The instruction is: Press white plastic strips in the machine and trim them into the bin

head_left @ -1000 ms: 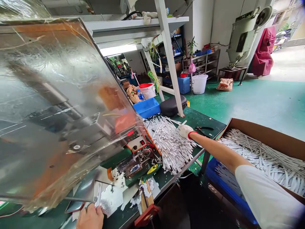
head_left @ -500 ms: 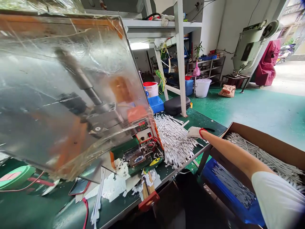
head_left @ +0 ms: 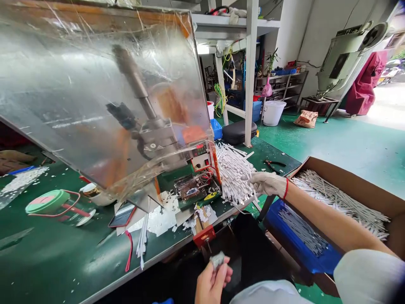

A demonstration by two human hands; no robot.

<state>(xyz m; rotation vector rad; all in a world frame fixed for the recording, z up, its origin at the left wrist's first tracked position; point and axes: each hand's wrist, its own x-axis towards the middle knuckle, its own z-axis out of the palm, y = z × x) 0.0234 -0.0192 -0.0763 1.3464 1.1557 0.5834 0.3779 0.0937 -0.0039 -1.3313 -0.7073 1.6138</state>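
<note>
white strips (head_left: 236,173) lie just left of our nearer right hand (head_left: 268,183) — grip unclear — left hand (head_left: 213,278) pinching a grey scrap (head_left: 217,260).

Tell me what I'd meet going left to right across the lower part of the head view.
Green-lidded clear container → phone → thin bundle of white strips → bare left hand holding a small grey object → gloved right hand → cardboard box.
</note>
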